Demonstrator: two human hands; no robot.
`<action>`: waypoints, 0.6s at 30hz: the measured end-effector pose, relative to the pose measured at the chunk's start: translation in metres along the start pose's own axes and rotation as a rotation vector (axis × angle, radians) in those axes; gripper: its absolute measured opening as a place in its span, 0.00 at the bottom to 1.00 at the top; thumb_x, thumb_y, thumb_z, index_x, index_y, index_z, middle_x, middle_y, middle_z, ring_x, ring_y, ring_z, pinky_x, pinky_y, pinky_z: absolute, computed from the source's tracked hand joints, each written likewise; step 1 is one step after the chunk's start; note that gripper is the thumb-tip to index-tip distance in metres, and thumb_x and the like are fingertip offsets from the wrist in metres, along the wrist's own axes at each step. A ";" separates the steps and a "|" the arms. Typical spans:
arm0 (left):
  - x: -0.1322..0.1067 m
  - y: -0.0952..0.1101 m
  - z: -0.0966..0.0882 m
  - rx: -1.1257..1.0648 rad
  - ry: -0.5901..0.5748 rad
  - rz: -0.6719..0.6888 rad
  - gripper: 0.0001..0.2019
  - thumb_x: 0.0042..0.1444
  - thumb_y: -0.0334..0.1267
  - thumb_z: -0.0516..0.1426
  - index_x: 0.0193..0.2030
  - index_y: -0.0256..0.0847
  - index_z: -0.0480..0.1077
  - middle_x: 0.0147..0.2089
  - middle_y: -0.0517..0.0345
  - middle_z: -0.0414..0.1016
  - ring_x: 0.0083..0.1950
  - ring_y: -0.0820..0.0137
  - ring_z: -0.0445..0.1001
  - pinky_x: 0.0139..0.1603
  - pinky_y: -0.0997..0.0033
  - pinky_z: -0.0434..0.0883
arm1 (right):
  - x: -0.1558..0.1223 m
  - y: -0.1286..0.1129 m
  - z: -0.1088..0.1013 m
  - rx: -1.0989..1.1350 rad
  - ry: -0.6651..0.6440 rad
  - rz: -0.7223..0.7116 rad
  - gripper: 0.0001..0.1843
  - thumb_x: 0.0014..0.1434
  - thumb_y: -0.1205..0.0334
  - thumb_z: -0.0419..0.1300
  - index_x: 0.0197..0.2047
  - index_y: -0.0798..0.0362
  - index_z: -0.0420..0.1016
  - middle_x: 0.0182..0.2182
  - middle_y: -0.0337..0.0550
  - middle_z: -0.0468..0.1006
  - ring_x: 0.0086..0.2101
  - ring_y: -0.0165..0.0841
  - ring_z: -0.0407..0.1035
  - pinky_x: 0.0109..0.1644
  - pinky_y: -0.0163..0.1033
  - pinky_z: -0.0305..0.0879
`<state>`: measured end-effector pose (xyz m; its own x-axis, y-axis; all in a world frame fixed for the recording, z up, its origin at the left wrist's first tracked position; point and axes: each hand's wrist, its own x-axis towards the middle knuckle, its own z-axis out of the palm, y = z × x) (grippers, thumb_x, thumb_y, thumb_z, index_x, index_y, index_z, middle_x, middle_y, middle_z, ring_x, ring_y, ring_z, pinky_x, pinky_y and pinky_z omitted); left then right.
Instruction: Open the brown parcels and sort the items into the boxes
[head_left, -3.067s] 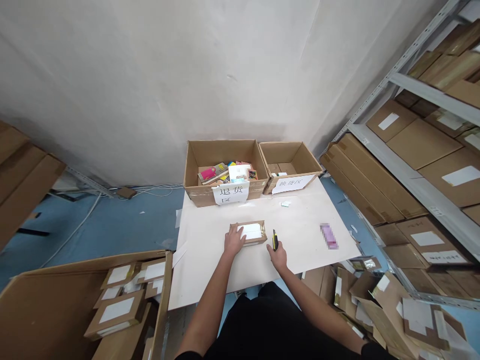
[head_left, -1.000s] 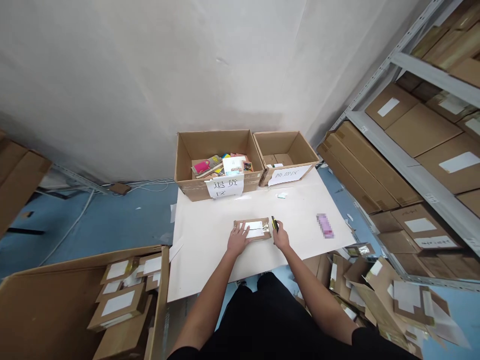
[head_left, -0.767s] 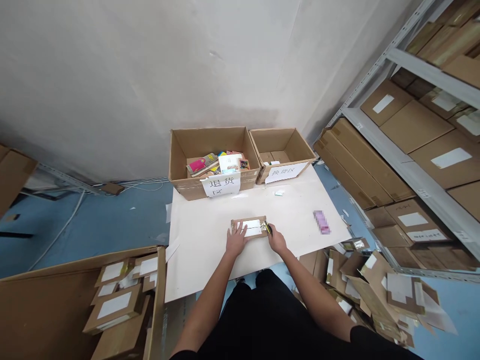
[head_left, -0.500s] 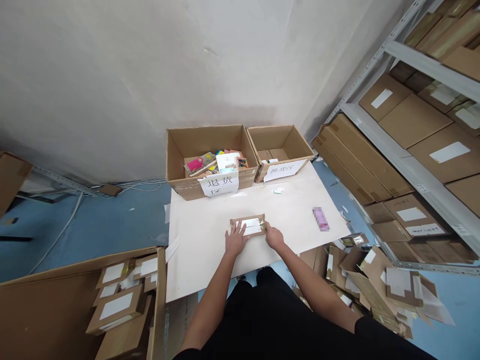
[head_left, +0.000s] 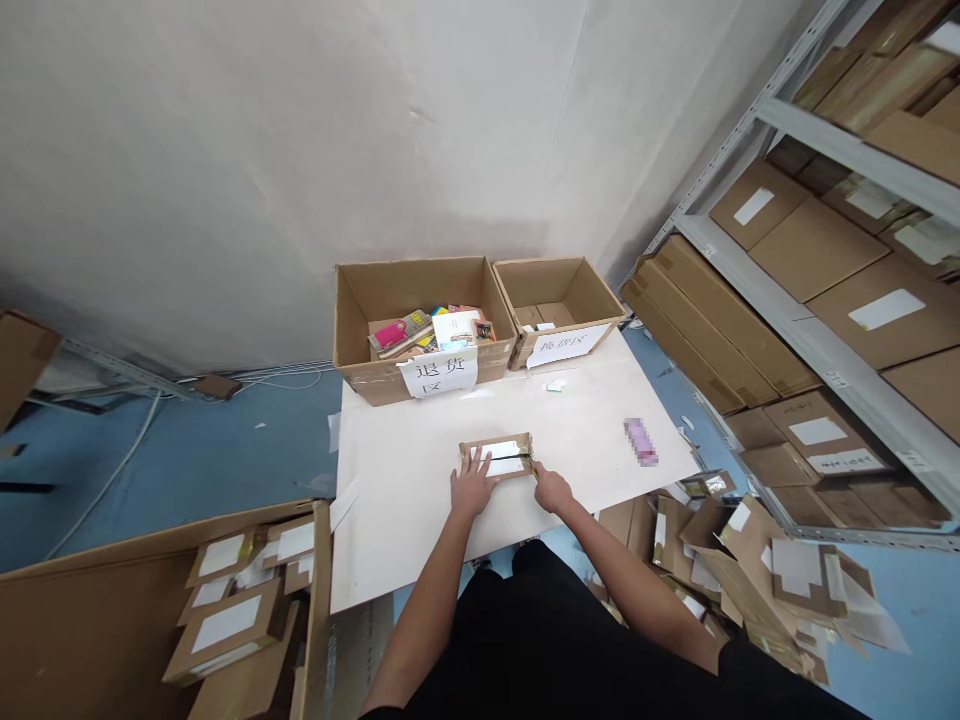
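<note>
A small flat cardboard parcel point(head_left: 498, 455) with a white label and clear tape lies on the white table point(head_left: 420, 500). My left hand point(head_left: 471, 488) rests flat on the parcel's near left corner, fingers spread. My right hand point(head_left: 552, 488) is closed around a yellow and black utility knife point(head_left: 533, 465), whose tip touches the parcel's right end. A dark line runs along the top of the parcel.
Two open cartons stand at the table's far edge: a large one point(head_left: 416, 325) holding books and a smaller one point(head_left: 559, 310), each with a paper sign. A pink item point(head_left: 640, 441) lies at the right. Parcel-filled carton point(head_left: 172, 610) at left; shelves point(head_left: 825, 330) and torn packaging point(head_left: 757, 575) at right.
My right hand brought the knife from beside the parcel to its right end and drew it along the top, then back toward me. My left hand stayed pressed on the parcel.
</note>
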<state>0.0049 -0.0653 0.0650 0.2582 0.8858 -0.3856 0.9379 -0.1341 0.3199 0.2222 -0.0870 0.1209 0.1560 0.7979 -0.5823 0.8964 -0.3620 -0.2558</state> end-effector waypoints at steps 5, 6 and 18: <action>0.000 0.001 -0.001 -0.022 -0.002 -0.005 0.34 0.71 0.53 0.46 0.80 0.62 0.40 0.84 0.63 0.34 0.83 0.54 0.32 0.73 0.37 0.57 | -0.016 0.009 0.010 0.008 0.038 -0.035 0.32 0.65 0.70 0.54 0.71 0.46 0.62 0.43 0.52 0.83 0.45 0.47 0.78 0.46 0.42 0.66; -0.001 0.001 -0.001 -0.023 0.000 -0.008 0.33 0.71 0.53 0.46 0.80 0.61 0.41 0.84 0.63 0.34 0.83 0.54 0.32 0.73 0.37 0.57 | -0.020 0.012 0.014 0.036 0.063 -0.039 0.31 0.67 0.69 0.53 0.71 0.47 0.60 0.43 0.51 0.83 0.44 0.46 0.78 0.46 0.41 0.66; 0.000 0.041 0.002 -0.025 0.119 -0.183 0.31 0.71 0.49 0.47 0.78 0.47 0.55 0.81 0.46 0.51 0.81 0.44 0.42 0.70 0.37 0.60 | -0.011 0.034 0.047 0.722 0.229 0.239 0.23 0.65 0.42 0.58 0.54 0.50 0.66 0.34 0.39 0.80 0.24 0.34 0.75 0.30 0.36 0.72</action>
<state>0.0439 -0.0717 0.0769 0.0537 0.9407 -0.3349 0.9603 0.0433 0.2756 0.2317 -0.1309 0.0818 0.4625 0.7099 -0.5312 0.3497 -0.6966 -0.6264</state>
